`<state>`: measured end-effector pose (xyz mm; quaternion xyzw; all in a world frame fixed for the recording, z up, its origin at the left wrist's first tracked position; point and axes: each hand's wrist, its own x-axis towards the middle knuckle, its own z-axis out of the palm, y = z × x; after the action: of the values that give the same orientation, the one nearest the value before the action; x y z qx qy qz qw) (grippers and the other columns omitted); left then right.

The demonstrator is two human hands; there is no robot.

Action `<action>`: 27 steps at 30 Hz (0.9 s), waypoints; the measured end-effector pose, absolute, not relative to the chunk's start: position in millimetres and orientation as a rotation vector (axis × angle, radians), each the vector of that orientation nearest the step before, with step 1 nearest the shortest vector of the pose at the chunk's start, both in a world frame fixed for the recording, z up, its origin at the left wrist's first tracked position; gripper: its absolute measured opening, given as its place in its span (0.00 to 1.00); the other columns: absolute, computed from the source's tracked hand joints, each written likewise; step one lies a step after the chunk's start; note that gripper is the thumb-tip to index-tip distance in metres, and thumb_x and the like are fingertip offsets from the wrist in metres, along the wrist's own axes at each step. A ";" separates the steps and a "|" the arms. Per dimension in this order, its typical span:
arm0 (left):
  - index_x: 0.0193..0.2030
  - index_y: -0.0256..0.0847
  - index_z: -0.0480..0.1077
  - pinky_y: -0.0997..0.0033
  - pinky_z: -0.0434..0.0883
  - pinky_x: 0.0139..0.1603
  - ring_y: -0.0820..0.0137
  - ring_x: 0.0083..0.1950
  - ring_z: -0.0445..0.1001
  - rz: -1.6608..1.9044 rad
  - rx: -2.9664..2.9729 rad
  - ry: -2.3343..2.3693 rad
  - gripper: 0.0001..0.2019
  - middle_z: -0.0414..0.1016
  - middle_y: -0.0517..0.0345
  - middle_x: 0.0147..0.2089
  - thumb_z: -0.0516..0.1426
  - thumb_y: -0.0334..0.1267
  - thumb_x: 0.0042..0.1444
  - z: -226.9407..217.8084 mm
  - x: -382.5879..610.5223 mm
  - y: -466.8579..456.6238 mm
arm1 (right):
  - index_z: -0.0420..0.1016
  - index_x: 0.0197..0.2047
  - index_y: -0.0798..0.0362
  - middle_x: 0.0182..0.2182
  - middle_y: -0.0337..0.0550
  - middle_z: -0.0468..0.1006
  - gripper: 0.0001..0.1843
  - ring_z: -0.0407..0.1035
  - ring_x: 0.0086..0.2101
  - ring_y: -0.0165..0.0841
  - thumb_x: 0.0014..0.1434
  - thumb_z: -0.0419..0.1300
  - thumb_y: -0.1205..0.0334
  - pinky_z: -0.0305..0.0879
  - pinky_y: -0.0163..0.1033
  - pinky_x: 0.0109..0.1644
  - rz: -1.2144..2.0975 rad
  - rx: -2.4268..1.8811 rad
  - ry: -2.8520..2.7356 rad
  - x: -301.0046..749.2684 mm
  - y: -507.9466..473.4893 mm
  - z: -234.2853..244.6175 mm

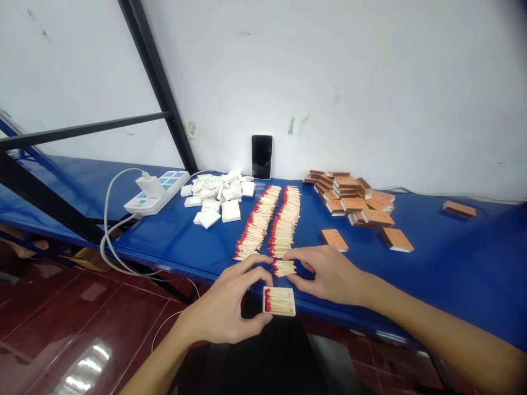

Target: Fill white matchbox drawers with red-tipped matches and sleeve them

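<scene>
White tray (280, 315), pinched by left hand (224, 307), holds red-tipped matches (278, 299), right hand's (335, 274) grip unclear.

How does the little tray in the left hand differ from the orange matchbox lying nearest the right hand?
The tray is white; the matchbox has an orange top and a brown side.
The tray is open, showing red-tipped matches; the matchbox's contents are hidden.
The tray is held by the left hand; the matchbox lies on the blue table.
Both are small, flat and rectangular.
</scene>
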<state>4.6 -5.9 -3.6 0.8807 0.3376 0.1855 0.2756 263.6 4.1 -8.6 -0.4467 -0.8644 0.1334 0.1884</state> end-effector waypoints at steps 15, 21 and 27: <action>0.47 0.48 0.68 0.63 0.66 0.65 0.58 0.64 0.69 0.522 2.366 0.868 0.18 0.67 0.56 0.65 0.64 0.33 0.49 -1.7 5.4 -6.0 | 0.76 0.49 0.51 0.38 0.43 0.82 0.13 0.74 0.34 0.33 0.69 0.53 0.59 0.61 0.35 0.37 0.430 -1.221 -2.459 263.8 6.8 -6.4; 0.47 0.48 0.69 0.62 0.66 0.65 0.57 0.64 0.69 0.532 2.363 0.866 0.18 0.66 0.56 0.65 0.64 0.33 0.48 -3.0 4.7 -5.8 | 0.77 0.49 0.50 0.36 0.41 0.82 0.12 0.72 0.30 0.32 0.68 0.54 0.60 0.59 0.35 0.34 0.436 -1.234 -2.463 263.2 6.9 -6.8; 0.47 0.49 0.68 0.63 0.65 0.65 0.58 0.64 0.68 0.519 2.348 0.878 0.19 0.66 0.57 0.65 0.64 0.32 0.48 -2.2 4.3 -6.3 | 0.77 0.50 0.50 0.30 0.39 0.79 0.12 0.69 0.25 0.31 0.68 0.55 0.60 0.56 0.35 0.31 0.422 -1.257 -2.455 262.7 6.3 -5.4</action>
<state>4.3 -6.3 -2.2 0.8787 0.3285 0.1943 0.2866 262.7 6.3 -5.4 -0.4435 -0.8663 0.1490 0.1751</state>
